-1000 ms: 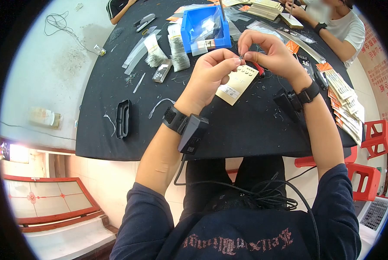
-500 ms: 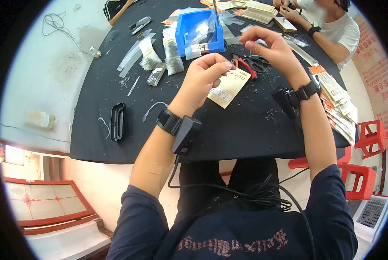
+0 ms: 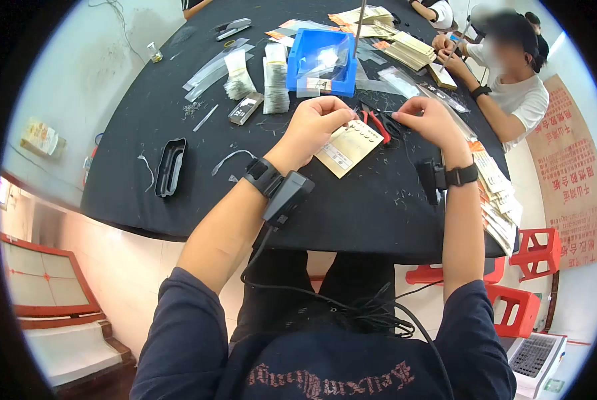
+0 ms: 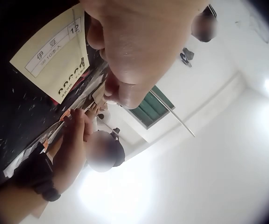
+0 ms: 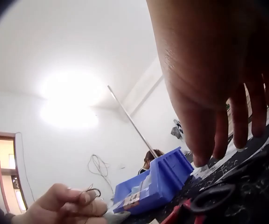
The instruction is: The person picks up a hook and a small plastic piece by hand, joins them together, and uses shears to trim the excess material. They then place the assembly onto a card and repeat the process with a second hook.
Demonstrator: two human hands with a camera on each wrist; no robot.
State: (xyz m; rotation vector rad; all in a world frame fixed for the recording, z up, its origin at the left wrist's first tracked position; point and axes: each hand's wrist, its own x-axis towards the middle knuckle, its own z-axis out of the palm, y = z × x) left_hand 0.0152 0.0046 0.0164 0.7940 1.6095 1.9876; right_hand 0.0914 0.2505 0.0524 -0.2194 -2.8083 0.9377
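Note:
In the head view my left hand point(image 3: 315, 130) is at the top edge of a cream card point(image 3: 349, 151) lying on the black table. Its thumb and fingers pinch a small dark curved loop point(image 5: 94, 190), visible in the right wrist view. The card point(image 4: 53, 56) shows a printed label and a row of dark loops in the left wrist view. My right hand point(image 3: 438, 127), apart from the left, hangs over black-handled scissors point(image 3: 392, 127) beside red-handled pliers point(image 3: 375, 125). Its fingers point(image 5: 239, 114) point down, relaxed, with nothing visible between them.
Behind the hands stands a blue bin point(image 3: 342, 85) with plastic bags. Bundled packets point(image 3: 276, 80), a small box point(image 3: 246, 109) and a black tray point(image 3: 171, 168) are to the left. Stacked cards point(image 3: 495, 193) line the right edge. Another person point(image 3: 512, 100) sits at the back right.
My right hand has let go at the left fingertips, moved away to the right and come down by the scissors. The left hand keeps its pinch near the card. The head view has shifted.

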